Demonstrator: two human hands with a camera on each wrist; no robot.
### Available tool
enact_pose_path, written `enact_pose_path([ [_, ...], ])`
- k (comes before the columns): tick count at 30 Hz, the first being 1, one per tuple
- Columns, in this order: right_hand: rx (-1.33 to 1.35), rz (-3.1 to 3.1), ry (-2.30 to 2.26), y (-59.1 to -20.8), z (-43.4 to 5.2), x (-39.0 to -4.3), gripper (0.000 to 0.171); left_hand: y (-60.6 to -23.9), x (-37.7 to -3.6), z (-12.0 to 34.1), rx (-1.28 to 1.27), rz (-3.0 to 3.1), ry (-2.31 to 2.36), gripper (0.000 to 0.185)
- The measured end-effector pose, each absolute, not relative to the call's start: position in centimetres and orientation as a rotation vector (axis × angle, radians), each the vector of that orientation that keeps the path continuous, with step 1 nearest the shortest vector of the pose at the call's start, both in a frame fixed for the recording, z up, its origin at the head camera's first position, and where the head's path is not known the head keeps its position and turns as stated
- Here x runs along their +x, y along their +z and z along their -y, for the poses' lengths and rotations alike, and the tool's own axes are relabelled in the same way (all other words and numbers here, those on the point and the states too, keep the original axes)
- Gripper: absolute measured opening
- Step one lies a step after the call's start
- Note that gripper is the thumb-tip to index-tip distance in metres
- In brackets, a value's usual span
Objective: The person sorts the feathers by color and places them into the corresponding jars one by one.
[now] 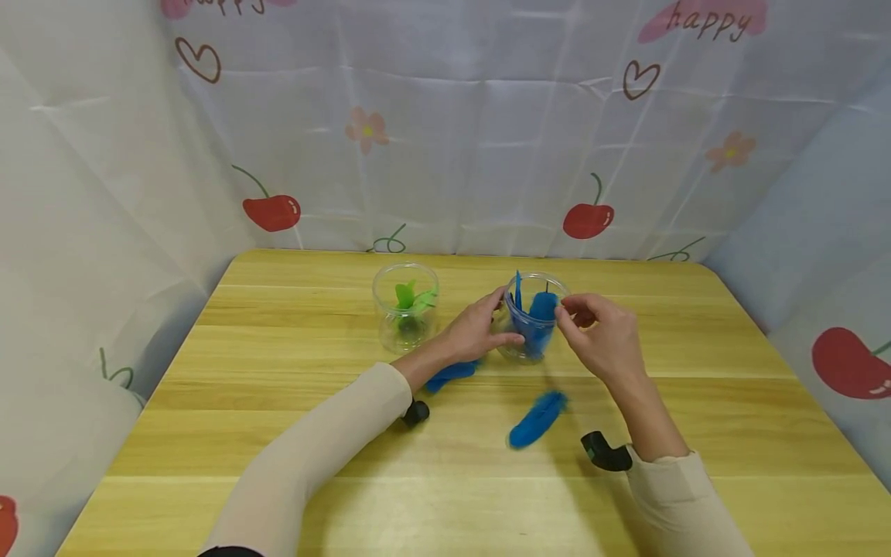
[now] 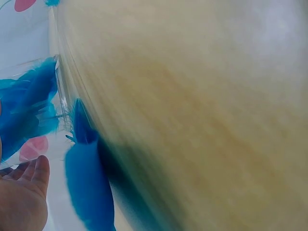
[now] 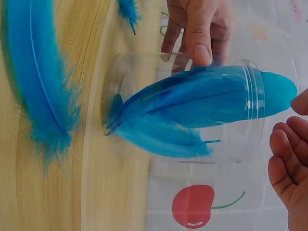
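Observation:
A clear plastic jar [image 1: 532, 329] stands on the wooden table with several blue feathers [image 3: 192, 103] upright inside; one tip rises above the rim. My left hand [image 1: 476, 329] grips this jar from its left side, thumb in front. At the rim's right side, my right hand [image 1: 602, 333] has loosely bent fingers. Its thumb [image 3: 301, 102] touches or nearly touches the protruding feather tip in the right wrist view. A loose blue feather [image 1: 537, 420] lies in front of the jar. More blue feathers [image 1: 451, 375] lie beneath the left wrist, partly hidden.
Left of the held jar stands a second clear jar [image 1: 383, 325] containing green feathers [image 1: 411, 298]. A white printed curtain [image 1: 459, 155] borders the wooden table [image 1: 292, 325] at the back and sides. Black wrist cameras [image 1: 607, 452] project near both wrists.

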State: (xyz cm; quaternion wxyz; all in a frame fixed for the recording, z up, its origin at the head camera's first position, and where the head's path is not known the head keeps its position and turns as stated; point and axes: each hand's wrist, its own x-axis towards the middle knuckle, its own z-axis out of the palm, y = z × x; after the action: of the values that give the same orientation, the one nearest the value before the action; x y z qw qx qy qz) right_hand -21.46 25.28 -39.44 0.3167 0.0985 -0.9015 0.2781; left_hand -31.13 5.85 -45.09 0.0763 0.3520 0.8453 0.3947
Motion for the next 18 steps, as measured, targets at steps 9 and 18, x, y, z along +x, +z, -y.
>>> enact_pose_path([
  [9,0.348,2.265,0.677,-39.2,-25.7,-19.8,0.01,-45.1,-31.2,-5.8,1.054,-2.536,1.181,0.091],
  [18,0.557,2.248,0.628,-39.3,-25.5,-17.6,0.011,-45.1,-31.2,-6.0,1.07,-2.538,1.184,0.09],
])
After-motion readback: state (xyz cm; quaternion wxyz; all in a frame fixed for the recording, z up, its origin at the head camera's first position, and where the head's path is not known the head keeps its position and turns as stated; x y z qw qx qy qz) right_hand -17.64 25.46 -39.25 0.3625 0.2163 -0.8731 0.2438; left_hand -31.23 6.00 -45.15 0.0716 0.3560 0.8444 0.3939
